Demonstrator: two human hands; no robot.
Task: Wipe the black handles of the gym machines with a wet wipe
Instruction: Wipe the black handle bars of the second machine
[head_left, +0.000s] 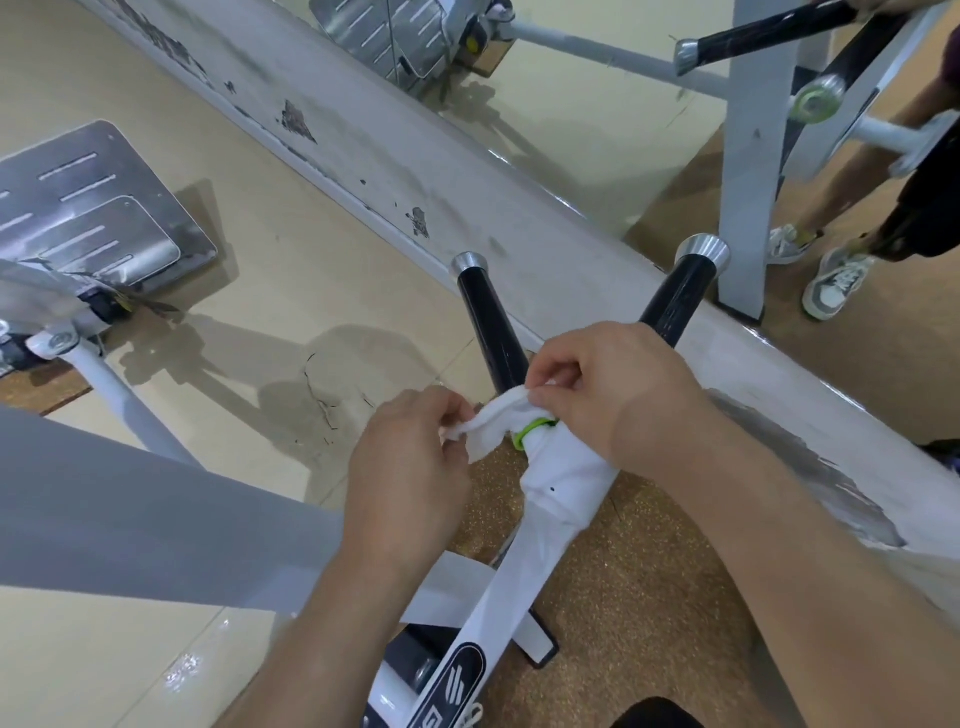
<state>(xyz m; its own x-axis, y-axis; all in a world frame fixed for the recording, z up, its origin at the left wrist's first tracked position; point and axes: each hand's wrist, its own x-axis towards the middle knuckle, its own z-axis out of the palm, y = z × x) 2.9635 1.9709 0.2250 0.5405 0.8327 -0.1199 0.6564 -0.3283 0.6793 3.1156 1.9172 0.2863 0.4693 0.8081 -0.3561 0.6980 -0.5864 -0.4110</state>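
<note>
White wipe (491, 423): 1, pinched in each grip, left hand (410, 462) and right hand (605, 387); 2 black handles (491, 322) beyond.

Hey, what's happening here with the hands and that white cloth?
A person is pinching a white wet wipe between the left hand and the right hand. It is bunched at the fork of a white machine arm, by a green ring. The left black handle and right black handle stick out beyond it. The wipe sits at their base, not along either grip.
</note>
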